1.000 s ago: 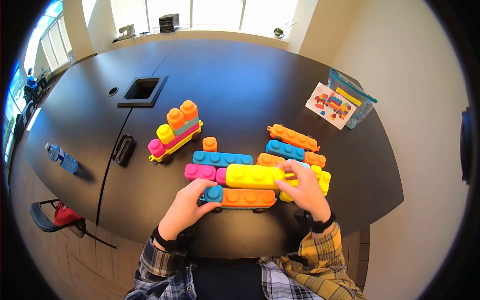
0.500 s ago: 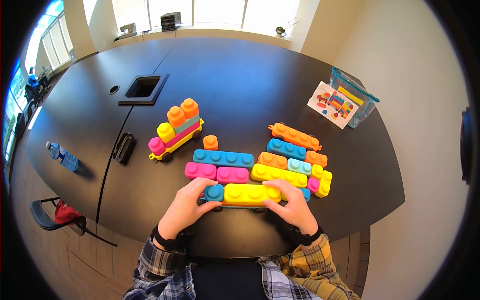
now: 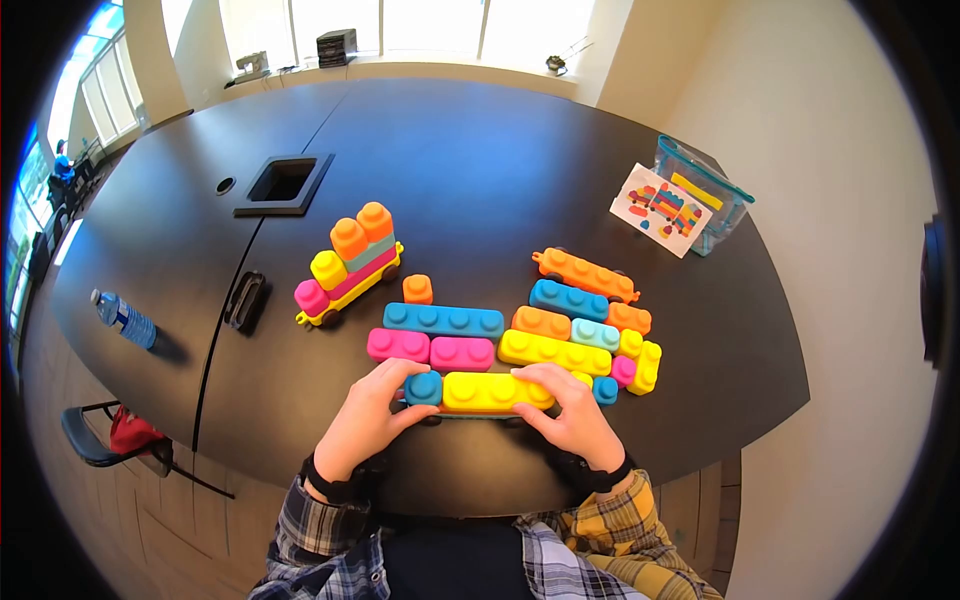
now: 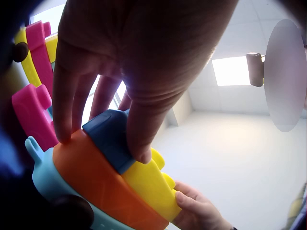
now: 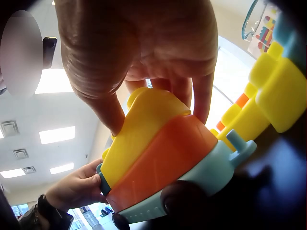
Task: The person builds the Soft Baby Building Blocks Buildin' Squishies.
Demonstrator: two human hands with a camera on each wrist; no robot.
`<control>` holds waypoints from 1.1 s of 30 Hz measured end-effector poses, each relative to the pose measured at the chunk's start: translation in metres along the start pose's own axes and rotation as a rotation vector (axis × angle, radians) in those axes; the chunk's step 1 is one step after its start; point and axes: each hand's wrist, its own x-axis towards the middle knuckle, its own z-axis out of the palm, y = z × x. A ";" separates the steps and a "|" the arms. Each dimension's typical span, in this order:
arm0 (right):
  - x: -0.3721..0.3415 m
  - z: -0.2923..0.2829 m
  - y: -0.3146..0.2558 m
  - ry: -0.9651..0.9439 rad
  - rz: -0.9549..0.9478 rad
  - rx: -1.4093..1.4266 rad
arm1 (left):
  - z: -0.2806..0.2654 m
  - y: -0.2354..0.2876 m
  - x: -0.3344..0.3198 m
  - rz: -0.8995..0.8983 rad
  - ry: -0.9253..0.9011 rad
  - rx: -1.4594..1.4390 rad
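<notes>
A light blue wheeled base (image 5: pixel 201 167) carries an orange block (image 5: pixel 163 153). On the orange block lie a small dark blue block (image 3: pixel 423 388) at the left and a long yellow block (image 3: pixel 482 392) beside it. The left hand (image 3: pixel 362 418) pinches the blue block between thumb and fingers; the left wrist view shows its thumb against the block's side. With thumb and fingers, the right hand (image 3: pixel 572 418) grips the right end of the yellow block, which rests on the orange one in the right wrist view.
Behind the hands lie pink blocks (image 3: pixel 462 353), a long blue block (image 3: pixel 443 320), another yellow block (image 3: pixel 555 352) and several small blocks. A built wagon (image 3: pixel 350 275) stands left, an orange wheeled base (image 3: pixel 585 275) right. Farther out are a bottle (image 3: pixel 124 320), picture card (image 3: pixel 660 210) and clear bag (image 3: pixel 715 215).
The right hand has brought the long yellow block down and toward the body, from above the pink blocks onto the orange block. The left hand has kept its hold on the blue block.
</notes>
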 end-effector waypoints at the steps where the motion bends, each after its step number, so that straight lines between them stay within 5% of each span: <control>1: -0.001 0.001 0.000 0.004 0.000 -0.003 | 0.001 -0.002 0.000 0.004 0.008 -0.005; 33: -0.015 0.000 0.000 0.084 0.158 0.036 | -0.003 -0.003 0.003 -0.027 -0.014 -0.060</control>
